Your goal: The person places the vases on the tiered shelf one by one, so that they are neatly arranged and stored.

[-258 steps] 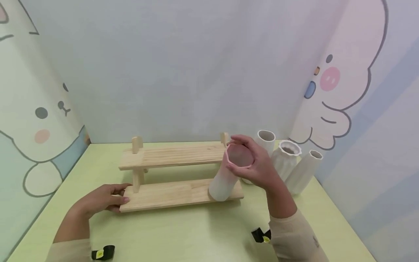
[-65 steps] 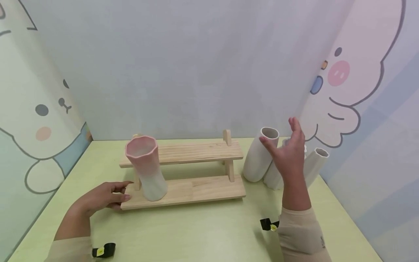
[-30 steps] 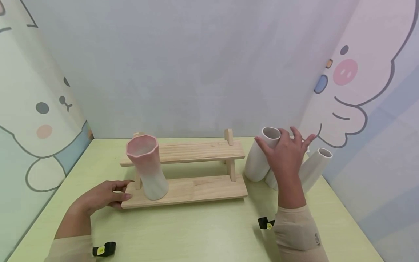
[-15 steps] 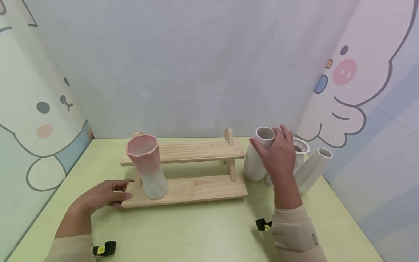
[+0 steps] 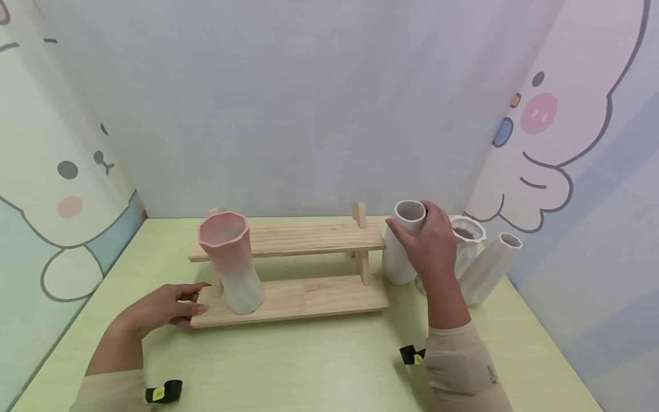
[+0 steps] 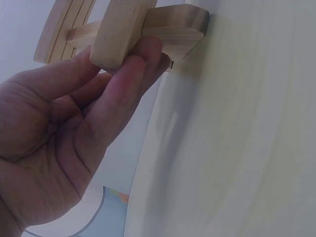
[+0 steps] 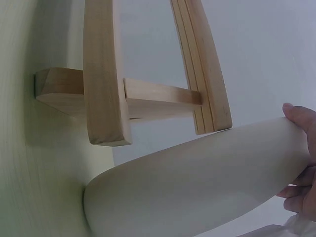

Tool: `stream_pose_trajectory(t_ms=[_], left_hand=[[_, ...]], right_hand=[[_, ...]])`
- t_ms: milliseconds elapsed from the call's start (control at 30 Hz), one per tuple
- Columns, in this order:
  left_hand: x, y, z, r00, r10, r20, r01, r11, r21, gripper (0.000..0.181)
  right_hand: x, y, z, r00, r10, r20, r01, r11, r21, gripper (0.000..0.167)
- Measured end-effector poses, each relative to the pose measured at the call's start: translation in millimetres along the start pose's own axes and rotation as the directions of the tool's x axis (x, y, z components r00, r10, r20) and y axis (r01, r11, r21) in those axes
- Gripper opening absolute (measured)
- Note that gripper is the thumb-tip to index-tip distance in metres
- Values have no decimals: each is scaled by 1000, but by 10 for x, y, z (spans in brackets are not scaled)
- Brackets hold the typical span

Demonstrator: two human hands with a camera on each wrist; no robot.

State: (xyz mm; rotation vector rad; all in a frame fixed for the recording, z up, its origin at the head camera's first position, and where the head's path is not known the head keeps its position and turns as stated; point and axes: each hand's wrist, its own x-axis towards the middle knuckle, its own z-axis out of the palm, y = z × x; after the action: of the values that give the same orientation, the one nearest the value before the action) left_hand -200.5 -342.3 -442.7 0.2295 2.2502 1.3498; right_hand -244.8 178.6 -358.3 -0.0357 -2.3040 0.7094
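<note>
A two-tier wooden shelf rack [image 5: 319,297] stands in the middle of the table. My left hand [image 5: 159,312] pinches the left end of its lower board [image 6: 116,37] between thumb and fingers. On that board, at the left, a pink-and-white vase [image 5: 231,266] stands upright. My right hand [image 5: 435,243] grips a smooth white vase [image 5: 397,257] near its rim, thumb on the left side and fingers behind. In the right wrist view the white vase [image 7: 197,182] stands close by the rack's right end, its base at the tabletop.
To the right of the held vase stand a white vase with a ruffled rim [image 5: 467,229], partly hidden by my right hand, and a slim ribbed white vase [image 5: 491,268]. A curtain with cartoon figures [image 5: 309,114] hangs behind the pale green table [image 5: 298,366].
The pink-and-white vase went from the board's right end to its left. My right hand left it, reached the smooth white vase, took hold of it and shifted it left. Left hand unmoved.
</note>
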Motion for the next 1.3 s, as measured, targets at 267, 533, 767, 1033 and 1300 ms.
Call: stream_pose_trajectory(t_ms=[267,533,767,1033,1300], left_hand=[[7,-8,4,1000,-4,-5,4,1000,6,73],[2,-2,7,1000,-4,-3,4,1000,8,74],[-5,-17,4,1000,-1,-2,1,1000,9,74],[-3,-1,6,1000,3,-5,-3,1000,16,71],[-4,5,6,1000,-2,-3,2,1000,4,74]], right_hand=[[-21,91,108,970,205,132,-229,950,211,81],[-34,185,246,975,213,71,-223,883,414,75],[-26,233,288,984,179,18,-170,891,420,72],[-29,208,268,989,150,-1,-135,891,433,71],[-17,240,263,995,99,18,-95,867,489,65]])
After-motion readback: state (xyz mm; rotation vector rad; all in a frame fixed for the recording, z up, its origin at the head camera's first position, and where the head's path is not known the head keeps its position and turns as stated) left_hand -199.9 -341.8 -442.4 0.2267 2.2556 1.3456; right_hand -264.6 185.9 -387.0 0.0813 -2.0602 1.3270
